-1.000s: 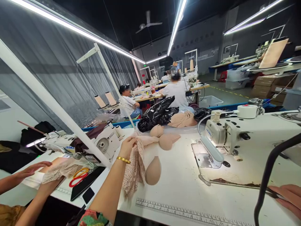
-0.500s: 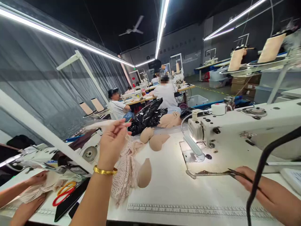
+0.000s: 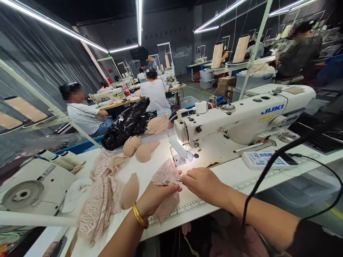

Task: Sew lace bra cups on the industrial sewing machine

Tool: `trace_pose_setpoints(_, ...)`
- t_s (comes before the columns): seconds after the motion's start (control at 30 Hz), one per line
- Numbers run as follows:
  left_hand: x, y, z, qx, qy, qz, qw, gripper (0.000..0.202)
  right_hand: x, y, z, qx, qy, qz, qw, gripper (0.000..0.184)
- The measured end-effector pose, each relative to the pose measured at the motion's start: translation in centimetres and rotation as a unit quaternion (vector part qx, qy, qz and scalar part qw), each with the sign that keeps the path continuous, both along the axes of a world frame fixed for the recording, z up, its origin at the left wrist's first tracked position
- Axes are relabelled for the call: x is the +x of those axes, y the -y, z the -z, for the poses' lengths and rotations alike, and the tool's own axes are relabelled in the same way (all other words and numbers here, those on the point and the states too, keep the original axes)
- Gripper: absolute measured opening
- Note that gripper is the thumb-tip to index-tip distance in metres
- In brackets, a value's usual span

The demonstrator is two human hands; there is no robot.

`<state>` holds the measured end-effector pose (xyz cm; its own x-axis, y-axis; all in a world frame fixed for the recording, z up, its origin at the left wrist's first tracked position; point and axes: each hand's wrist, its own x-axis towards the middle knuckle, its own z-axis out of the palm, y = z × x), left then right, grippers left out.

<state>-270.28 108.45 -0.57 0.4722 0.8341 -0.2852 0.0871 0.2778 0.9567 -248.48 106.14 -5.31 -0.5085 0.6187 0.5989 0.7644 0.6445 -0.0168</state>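
Note:
My left hand (image 3: 158,196), with a gold bangle at the wrist, is closed on a pale pink lace piece (image 3: 164,174) at the table's front. Part of the lace hangs below the fingers, over the printed ruler. My right hand (image 3: 205,184) is closed around dark tweezers, mostly hidden now, whose tips (image 3: 180,181) reach the lace by my left thumb. Just behind both hands is the lit needle area of a white sewing machine (image 3: 214,125). Left of them lie a beige bra cup (image 3: 130,191) and a heap of pink lace fabric (image 3: 98,207).
More beige cups (image 3: 144,151) lie further back, before a black plastic bag (image 3: 128,121). A white device (image 3: 265,160) with a cable rests at right. A black curved bar (image 3: 264,178) crosses the view. Co-workers sit at machines beyond; another machine (image 3: 29,191) stands left.
My left hand came down from the raised position and now holds lace. The right hand moved left to meet it, bringing the tweezers. The view has turned to the right.

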Motion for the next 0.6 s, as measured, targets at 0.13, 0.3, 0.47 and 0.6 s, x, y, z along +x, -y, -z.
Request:
trace_pose_setpoints(0.13,-0.4,-0.3,-0.1,-0.059,0.032,0.02,0.998,0.043,0.0,0.1,-0.2,0.003,-0.054,-0.023,0.998,0.025)
trace_pose_setpoints(0.3,-1.0,-0.6,-1.0,-0.098,0.119,0.007,0.988,0.115,1.3,0.5,-0.3,-0.048,-0.122,-0.024,0.991,0.028)
trace_pose_setpoints(0.47,-0.6,-0.5,-0.8,-0.087,0.102,0.035,0.99,0.153,0.8,0.8,-0.3,-0.035,-0.073,-0.037,0.996,0.028)
trace_pose_setpoints(0.6,0.2,-0.2,-0.4,-0.081,0.104,0.063,0.989,0.155,-0.5,0.7,-0.9,-0.004,-0.054,-0.044,0.998,0.032)
